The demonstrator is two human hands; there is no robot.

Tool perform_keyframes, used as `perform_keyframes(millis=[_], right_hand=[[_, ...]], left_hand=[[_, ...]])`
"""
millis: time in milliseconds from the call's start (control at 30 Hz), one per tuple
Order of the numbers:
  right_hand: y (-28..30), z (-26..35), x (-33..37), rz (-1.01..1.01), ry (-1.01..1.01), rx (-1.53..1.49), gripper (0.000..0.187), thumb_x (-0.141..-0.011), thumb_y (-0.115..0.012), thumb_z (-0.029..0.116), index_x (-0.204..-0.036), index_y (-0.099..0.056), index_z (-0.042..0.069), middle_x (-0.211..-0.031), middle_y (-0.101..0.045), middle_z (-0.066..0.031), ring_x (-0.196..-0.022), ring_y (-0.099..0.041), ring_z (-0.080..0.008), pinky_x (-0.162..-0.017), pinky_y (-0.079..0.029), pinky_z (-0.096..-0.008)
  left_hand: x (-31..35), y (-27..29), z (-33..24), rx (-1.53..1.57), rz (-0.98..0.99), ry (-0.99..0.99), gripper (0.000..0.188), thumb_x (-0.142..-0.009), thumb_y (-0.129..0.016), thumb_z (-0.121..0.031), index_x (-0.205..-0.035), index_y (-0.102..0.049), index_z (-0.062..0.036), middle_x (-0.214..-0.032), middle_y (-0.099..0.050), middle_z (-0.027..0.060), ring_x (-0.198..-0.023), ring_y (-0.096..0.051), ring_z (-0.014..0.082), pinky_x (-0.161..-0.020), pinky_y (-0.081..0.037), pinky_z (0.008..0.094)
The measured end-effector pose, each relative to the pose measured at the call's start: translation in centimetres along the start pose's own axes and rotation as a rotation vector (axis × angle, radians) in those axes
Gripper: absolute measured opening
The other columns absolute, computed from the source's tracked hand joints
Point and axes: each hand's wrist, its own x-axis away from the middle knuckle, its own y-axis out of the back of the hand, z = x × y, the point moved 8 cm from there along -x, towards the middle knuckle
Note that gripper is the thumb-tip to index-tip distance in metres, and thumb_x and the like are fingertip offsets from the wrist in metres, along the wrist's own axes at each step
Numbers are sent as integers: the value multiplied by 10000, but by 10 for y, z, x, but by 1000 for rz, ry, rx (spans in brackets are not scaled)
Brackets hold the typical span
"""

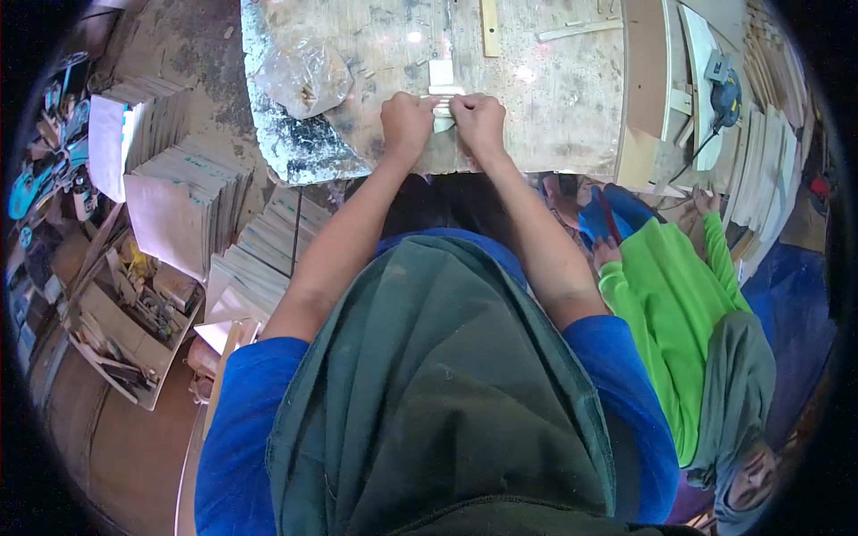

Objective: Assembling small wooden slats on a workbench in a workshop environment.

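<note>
My left hand (408,125) and my right hand (480,120) meet over the worktable, fingers closed. Pinched between them is a small bundle of pale strips (442,106), wood by their look, though the fingers cover its ends. Just beyond the fingers a small white block (441,73) lies on the tabletop. A clear plastic bag (306,79) with small brownish bits inside rests to the left of my left hand.
The worn wooden worktable (563,116) carries a yellowish wood strip (490,27) at its far side. Stacked panels (192,210) stand at left, near a scrap box (125,335). To the right are a corded sander (724,94) and a co-worker's green sleeve (626,304).
</note>
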Motion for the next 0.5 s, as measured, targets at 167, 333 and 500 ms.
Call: perform_keyframes(millis=[167, 333, 500], right_hand=[[-1, -8, -1, -30, -51, -35, 199, -784, -654, 179, -812, -737, 0, -740, -673, -229, -663, -680, -333, -663, -526, -379], [-2, -35, -2, 84, -253, -272, 205, -837, -673, 157, -929, -748, -10, -805, -731, -141, -710, -685, -192, -691, -528, -317], [2, -60, 4, 36, -345, -510, 273, -873, -670, 136, -1087, -706, -28, -892, -734, -96, -790, -661, -141, -740, -522, -277]], left_hand=[[1, 1, 2, 24, -35, -12, 371, -778, -758, -279, -626, -656, 44, -666, -623, 267, -679, -636, 444, -674, -497, 511], [2, 5, -3, -3, -24, 0, 394, -775, -763, -303, -621, -654, 43, -658, -623, 263, -668, -639, 437, -666, -500, 508], [-2, 1, 0, 30, 40, 43, 404, -763, -775, -324, -627, -658, 39, -646, -624, 252, -650, -650, 409, -647, -502, 491]])
